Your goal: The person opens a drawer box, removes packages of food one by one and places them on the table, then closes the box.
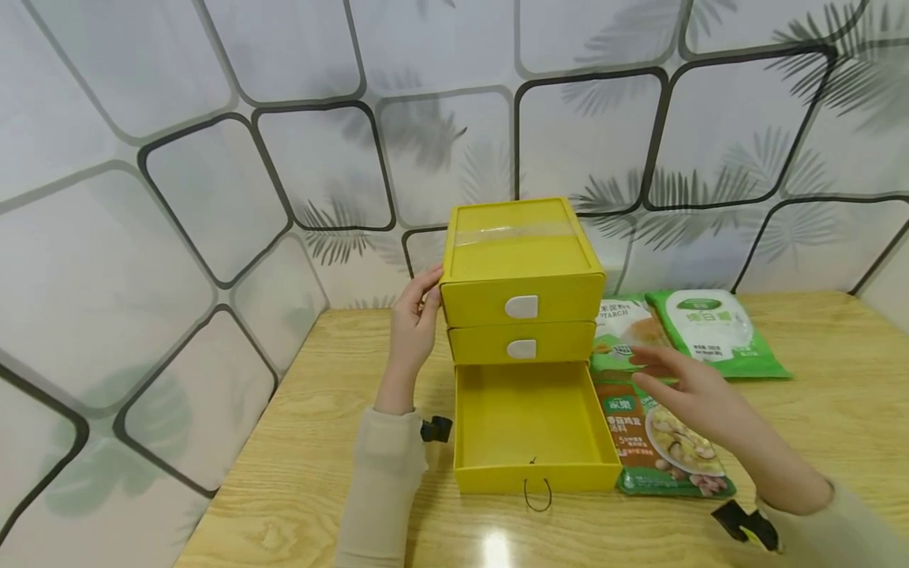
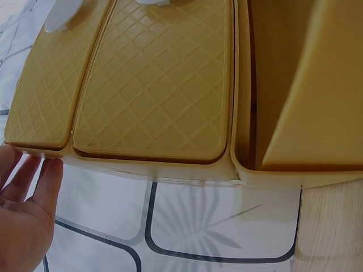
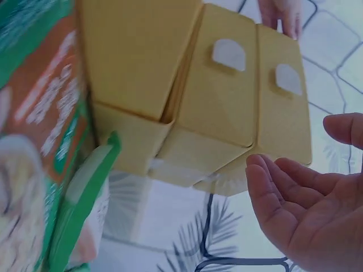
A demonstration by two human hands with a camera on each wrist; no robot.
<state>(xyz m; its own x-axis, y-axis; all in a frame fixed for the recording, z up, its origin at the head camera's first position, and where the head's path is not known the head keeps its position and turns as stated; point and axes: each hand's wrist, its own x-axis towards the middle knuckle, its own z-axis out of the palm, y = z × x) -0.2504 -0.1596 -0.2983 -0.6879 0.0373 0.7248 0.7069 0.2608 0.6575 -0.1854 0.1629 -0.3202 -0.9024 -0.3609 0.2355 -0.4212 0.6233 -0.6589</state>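
Observation:
A yellow drawer unit (image 1: 521,252) with three stacked drawers stands on the wooden table. Its upper two drawers, each with a white tab (image 1: 521,306), are pushed in. The bottom drawer (image 1: 529,410) is pulled out and bare inside, a thin dark loop (image 1: 537,495) hanging at its front. My left hand (image 1: 413,327) touches the unit's upper left side with extended fingers (image 2: 48,184). To the right of the unit, my right hand (image 1: 699,398) hovers above the food bags, holding nothing. In the right wrist view its fingers are slightly bent near the unit's side.
A brown and green food packet (image 1: 667,450) lies against the right of the pulled-out drawer. Behind it are a starch bag (image 1: 625,323) and a green and white bag (image 1: 710,331). Patterned cloth (image 1: 454,142) hangs along the table's back and left.

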